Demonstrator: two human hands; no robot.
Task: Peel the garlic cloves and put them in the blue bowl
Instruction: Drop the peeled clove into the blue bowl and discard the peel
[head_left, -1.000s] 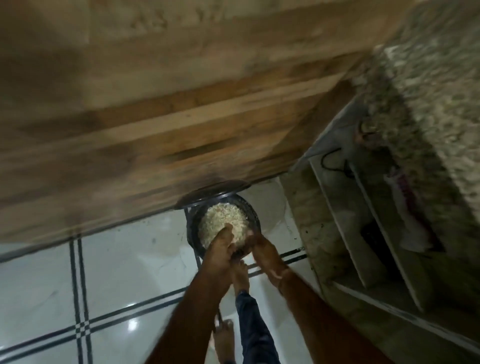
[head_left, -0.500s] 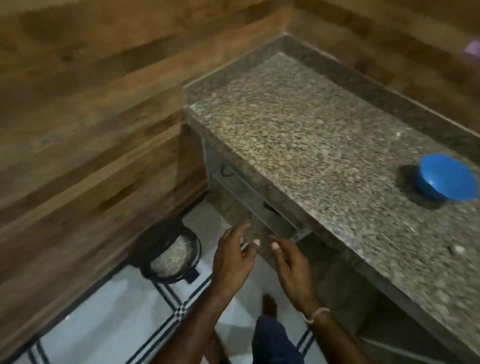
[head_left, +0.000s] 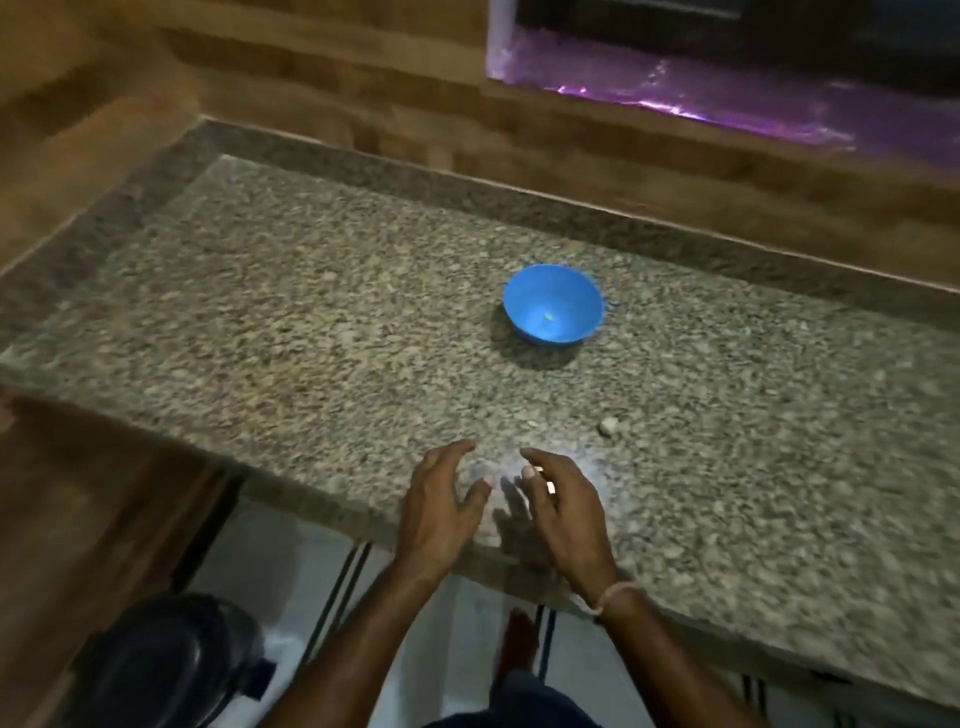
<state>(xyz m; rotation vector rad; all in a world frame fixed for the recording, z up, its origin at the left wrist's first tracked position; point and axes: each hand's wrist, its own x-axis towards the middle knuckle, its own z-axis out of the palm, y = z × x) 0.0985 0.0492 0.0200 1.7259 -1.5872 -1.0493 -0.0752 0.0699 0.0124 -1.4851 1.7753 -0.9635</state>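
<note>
The blue bowl (head_left: 553, 306) stands upright on the speckled granite counter (head_left: 260, 312), well back from the front edge. A small pale speck (head_left: 548, 315) shows on its inside; it is too small to tell what it is. In front of the bowl and a little to its right, on the way to the counter's front edge, a single small whitish lump lies on the stone. It looks like a garlic clove (head_left: 608, 426), and it lies apart from the bowl and from both hands.

Nearer the person than the bowl, both hands are over the front strip of the counter, side by side with a narrow gap between them. The left hand (head_left: 439, 506) has its fingers spread and loosely bent, thumb out toward the other hand, and holds nothing. The right hand (head_left: 563, 506) mirrors it, with fingers loosely curved and parted, and no object is visible in it. Its wrist carries a thin pale thread band (head_left: 615, 595). Blur keeps me from telling whether the fingertips touch the stone.

Behind the bowl a wooden wall (head_left: 311, 78) rises from the counter's raised back lip. Behind it to the right, a shiny purple sheet (head_left: 727, 88) lies on a ledge. Far in front of the bowl and to its left, below counter level, a black bin (head_left: 171, 670) sits on the white tiled floor (head_left: 291, 587).
</note>
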